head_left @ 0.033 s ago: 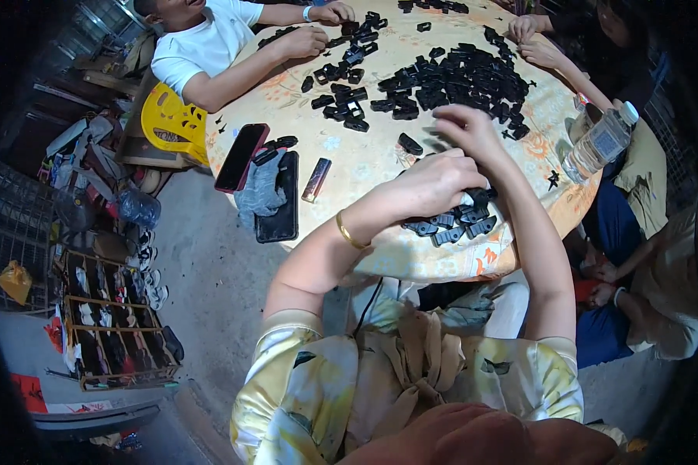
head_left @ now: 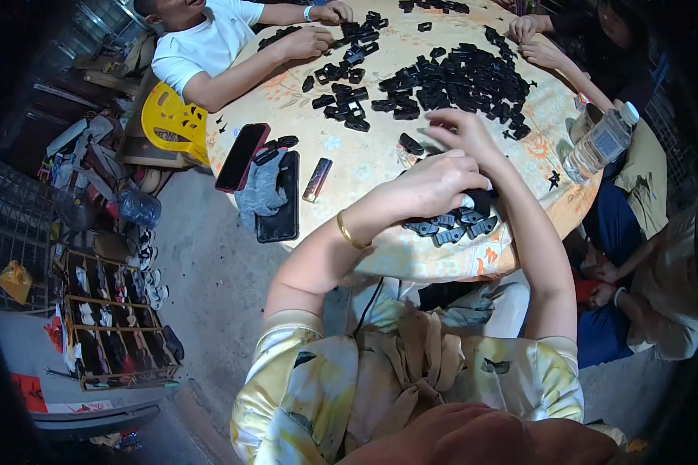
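Observation:
My left hand (head_left: 436,184), with a gold bangle at the wrist, is curled over a small group of black plastic parts (head_left: 448,233) near the table's front edge. Its fingers are closed, with something white at the fingertips; what they grip is hidden beneath them. Just beyond it, my right hand (head_left: 467,133) reaches leftward with fingers apart, seemingly holding nothing. One loose black plastic part (head_left: 410,143) lies close to its fingertips. A large heap of similar black parts (head_left: 473,81) is spread farther out on the table.
The round table's floral cloth (head_left: 380,174) also bears a phone (head_left: 242,157), a black phone-like slab (head_left: 288,203), a crumpled grey cloth (head_left: 262,190), a lighter-shaped object (head_left: 316,180) and a clear bottle (head_left: 599,143). Other people's hands (head_left: 306,43) work at the far left and far right (head_left: 541,54).
My right hand has shifted slightly left and down, its fingers now nearer the loose black part. My left hand has barely moved.

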{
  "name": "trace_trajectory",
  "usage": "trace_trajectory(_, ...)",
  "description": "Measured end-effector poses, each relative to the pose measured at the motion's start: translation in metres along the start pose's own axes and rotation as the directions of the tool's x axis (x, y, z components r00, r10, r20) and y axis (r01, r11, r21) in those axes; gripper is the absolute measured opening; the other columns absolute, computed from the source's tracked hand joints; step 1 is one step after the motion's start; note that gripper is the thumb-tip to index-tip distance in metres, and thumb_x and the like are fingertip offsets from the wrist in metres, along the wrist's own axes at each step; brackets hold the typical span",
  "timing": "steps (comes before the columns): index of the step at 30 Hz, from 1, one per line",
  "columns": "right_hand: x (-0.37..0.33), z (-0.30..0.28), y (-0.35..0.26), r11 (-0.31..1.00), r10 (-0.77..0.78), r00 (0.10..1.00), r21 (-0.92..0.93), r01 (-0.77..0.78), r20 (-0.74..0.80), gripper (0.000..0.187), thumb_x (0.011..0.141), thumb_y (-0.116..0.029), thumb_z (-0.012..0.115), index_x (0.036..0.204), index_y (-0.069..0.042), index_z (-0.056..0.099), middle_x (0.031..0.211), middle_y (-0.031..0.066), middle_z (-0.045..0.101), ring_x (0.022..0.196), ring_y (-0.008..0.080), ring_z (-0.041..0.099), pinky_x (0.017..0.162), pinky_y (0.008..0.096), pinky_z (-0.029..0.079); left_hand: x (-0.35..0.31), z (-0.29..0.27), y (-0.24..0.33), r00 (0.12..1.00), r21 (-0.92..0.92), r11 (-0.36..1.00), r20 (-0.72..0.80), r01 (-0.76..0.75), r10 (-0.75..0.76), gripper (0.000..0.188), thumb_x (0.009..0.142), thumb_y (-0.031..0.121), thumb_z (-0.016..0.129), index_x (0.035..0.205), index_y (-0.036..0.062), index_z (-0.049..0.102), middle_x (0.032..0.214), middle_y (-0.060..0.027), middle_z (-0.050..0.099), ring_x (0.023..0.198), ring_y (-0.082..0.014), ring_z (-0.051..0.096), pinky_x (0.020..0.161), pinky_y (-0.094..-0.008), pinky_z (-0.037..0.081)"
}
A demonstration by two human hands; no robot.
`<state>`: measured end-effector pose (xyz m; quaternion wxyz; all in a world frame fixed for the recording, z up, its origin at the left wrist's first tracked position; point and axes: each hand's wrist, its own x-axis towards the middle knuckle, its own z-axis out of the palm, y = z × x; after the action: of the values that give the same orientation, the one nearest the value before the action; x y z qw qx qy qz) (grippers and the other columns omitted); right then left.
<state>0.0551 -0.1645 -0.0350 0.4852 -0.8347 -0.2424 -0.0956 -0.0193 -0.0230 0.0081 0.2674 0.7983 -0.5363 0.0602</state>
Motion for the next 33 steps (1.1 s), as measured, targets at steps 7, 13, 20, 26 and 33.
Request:
trace_trajectory(7, 0.015, 0.02, -0.021, 0.946, 0.178, 0.917, -0.32, -0.058, 0.357, 0.039, 0.068, -0.034, 0.07, 0.092, -0.005, 0.063, 0.083, 0.0158, 0.064, 0.073, 0.0273, 0.062, 0.069, 0.034, 0.049, -0.018, -0.044, -0.065, 0.647, -0.315, 0.759, -0.397, 0.57, -0.651, 0.017, 0.076, 0.015, 0.062, 0.087, 0.0019, 0.065, 0.068, -0.0068, 0.062, 0.06, -0.0133, 0.058, 0.054, -0.026, 0.046)
trace_trajectory(13, 0.001, 0.012, -0.016, 0.99, 0.128, 0.976, -0.086, -0.115, 0.173, 0.029, 0.07, -0.014, 0.073, 0.088, 0.001, 0.057, 0.074, 0.0085, 0.063, 0.066, 0.0133, 0.06, 0.06, 0.0267, 0.048, -0.045, -0.04, -0.119, 0.373, 0.235, 0.29, -0.612, 0.928, -0.697, 0.034, 0.072, 0.024, 0.066, 0.093, -0.0018, 0.062, 0.102, -0.0211, 0.057, 0.101, -0.0363, 0.051, 0.083, -0.0444, 0.044)
trace_trajectory(20, -0.001, -0.001, -0.013, 0.967, 0.173, 0.985, 0.186, -0.172, 0.01, 0.022, 0.076, -0.005, 0.068, 0.093, -0.001, 0.055, 0.084, 0.0046, 0.062, 0.073, 0.0096, 0.059, 0.065, 0.0234, 0.049, -0.033, -0.015, -0.131, 0.594, 0.468, 0.373, -0.539, 0.801, -0.598, 0.021, 0.07, 0.012, 0.06, 0.09, 0.0039, 0.059, 0.096, -0.0156, 0.057, 0.099, -0.0323, 0.052, 0.079, -0.0478, 0.039)
trace_trajectory(26, -0.005, -0.011, -0.026, 0.962, 0.12, 0.991, 0.255, -0.1, -0.065, 0.027, 0.079, -0.003, 0.063, 0.105, -0.002, 0.056, 0.096, 0.0052, 0.062, 0.089, 0.0101, 0.059, 0.077, 0.0251, 0.048, -0.019, -0.025, -0.102, 0.654, 0.239, 0.661, -0.568, 0.711, -0.499, 0.018, 0.072, 0.004, 0.057, 0.089, 0.0002, 0.052, 0.078, -0.0176, 0.058, 0.077, -0.032, 0.06, 0.068, -0.0444, 0.044)
trace_trajectory(33, -0.007, -0.01, -0.031, 0.976, -0.212, 0.967, 0.025, 0.218, -0.144, 0.041, 0.075, -0.001, 0.064, 0.115, -0.003, 0.053, 0.106, 0.0114, 0.062, 0.096, 0.0185, 0.06, 0.084, 0.0285, 0.047, -0.013, -0.032, -0.075, 0.758, -0.423, 0.743, -0.176, 0.518, -0.628, 0.035, 0.071, 0.005, 0.066, 0.102, -0.0048, 0.055, 0.064, -0.0006, 0.053, 0.057, -0.0054, 0.05, 0.05, -0.0209, 0.043)
